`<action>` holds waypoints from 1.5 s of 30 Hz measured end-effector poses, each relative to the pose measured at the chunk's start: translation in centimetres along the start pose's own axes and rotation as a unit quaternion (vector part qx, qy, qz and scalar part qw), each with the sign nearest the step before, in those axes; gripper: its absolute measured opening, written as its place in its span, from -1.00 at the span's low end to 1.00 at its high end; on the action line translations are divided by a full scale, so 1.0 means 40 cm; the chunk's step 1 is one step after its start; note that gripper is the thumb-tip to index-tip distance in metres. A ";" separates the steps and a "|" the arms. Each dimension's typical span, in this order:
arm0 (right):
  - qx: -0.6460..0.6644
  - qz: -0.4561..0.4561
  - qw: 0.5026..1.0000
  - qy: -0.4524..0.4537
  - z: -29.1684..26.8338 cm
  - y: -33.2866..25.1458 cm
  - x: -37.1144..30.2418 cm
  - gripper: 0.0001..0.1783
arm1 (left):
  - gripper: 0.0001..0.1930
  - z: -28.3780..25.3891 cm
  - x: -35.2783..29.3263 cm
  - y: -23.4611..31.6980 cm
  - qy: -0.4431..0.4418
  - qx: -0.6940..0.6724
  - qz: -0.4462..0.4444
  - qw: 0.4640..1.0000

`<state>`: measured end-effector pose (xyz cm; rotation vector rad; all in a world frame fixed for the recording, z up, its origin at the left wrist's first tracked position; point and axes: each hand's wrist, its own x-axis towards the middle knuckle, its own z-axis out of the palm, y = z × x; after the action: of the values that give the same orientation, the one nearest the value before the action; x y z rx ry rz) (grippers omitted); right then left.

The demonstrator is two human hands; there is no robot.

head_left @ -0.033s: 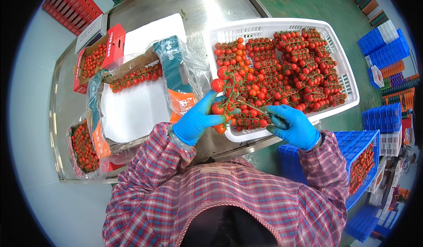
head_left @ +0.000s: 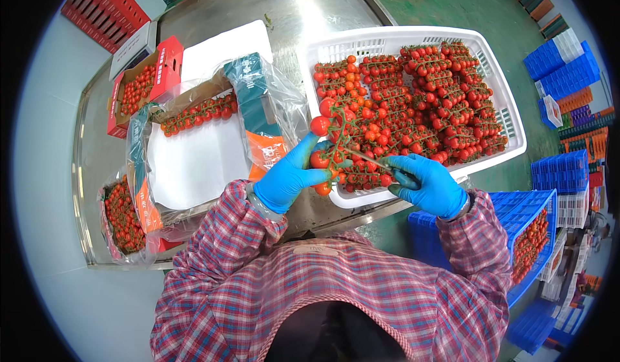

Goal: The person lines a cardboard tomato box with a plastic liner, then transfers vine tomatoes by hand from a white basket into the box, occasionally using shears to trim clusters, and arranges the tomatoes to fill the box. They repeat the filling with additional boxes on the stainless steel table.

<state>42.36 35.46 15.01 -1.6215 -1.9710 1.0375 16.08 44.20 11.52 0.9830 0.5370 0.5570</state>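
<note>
My left hand [head_left: 284, 180], in a blue glove, is closed on a vine of cherry tomatoes [head_left: 320, 126] at the near left corner of a white crate [head_left: 323, 37]. Red and orange fruits hang from its green stem. In my right hand [head_left: 426, 184], also blue-gloved, is a slim metal-bladed tool [head_left: 367, 158]; its handle is mostly hidden by the fingers. The tool's tip points left and meets or overlaps the stem; contact is unclear. Rows of tomato vines [head_left: 445, 97] fill much of the crate. Left of my left hand, a plastic-lined carton [head_left: 258, 97] holds one row of tomatoes [head_left: 200, 114] along its far side, over white paper [head_left: 197, 165].
A red carton of tomatoes [head_left: 173, 65] and a white sheet [head_left: 229, 49] lie farther back on the metal table [head_left: 271, 0]. Another tomato-filled package [head_left: 123, 217] is at near left. Blue crates [head_left: 504, 210] stand near my right elbow.
</note>
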 end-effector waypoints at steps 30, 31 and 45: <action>0.585 -0.068 0.804 -0.077 0.625 -0.461 0.100 -0.35 | -0.30 -0.092 -0.601 -0.068 0.297 0.338 0.294 0.843; 0.646 -0.040 0.740 -0.181 0.659 -0.515 0.111 -0.32 | -0.36 -0.192 -0.712 -0.063 0.324 0.321 0.311 0.834; 0.574 0.093 0.786 -0.212 1.593 -1.064 0.508 -0.39 | -0.17 -1.319 -1.624 -0.120 0.559 0.522 -0.388 0.514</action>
<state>-35.77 33.37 1.70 -0.8788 -0.8672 2.2130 -65.08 32.05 -5.57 1.2053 2.5955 -0.1573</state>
